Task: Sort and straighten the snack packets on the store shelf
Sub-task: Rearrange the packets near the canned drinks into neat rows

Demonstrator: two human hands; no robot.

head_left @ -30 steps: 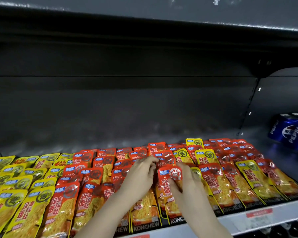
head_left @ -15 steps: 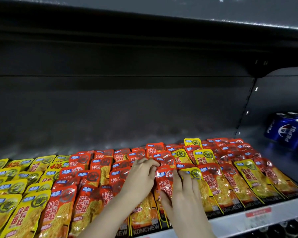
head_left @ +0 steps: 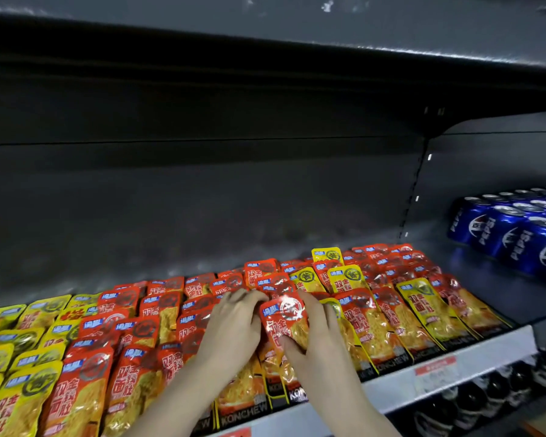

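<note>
1. The shelf (head_left: pixel 401 384) carried overlapping rows of flat snack packets. Taking the red packet (head_left: pixel 282 321) held at the middle of the front rows as landmark: red packets lay all around it, a block of yellow packets (head_left: pixel 19 357) lay well to its left, and several stray yellow packets (head_left: pixel 423 305) sat among the reds to its right and behind. Blue cans (head_left: pixel 511 234) stood far to its right, apart from the snacks.

2. Handling, as judged: the packets appeared light, thin and pliable, with glossy film likely to slip and to slide over neighbours. A hold at the edges or the sealed top seemed safest; pressing the filled middle could crush the contents.

3. The landmark packet was red with a blue label at its top corner, a round emblem, large characters and a clear window showing yellowish contents. It was tilted relative to its row.

4. The right hand (head_left: pixel 320 345) had the landmark packet pinched, thumb on its face, fingers curled behind its right edge.

5. The left hand (head_left: pixel 234 326) lay just left of it, fingers bent down onto the packets; whether it gripped anything could not be told.
</note>
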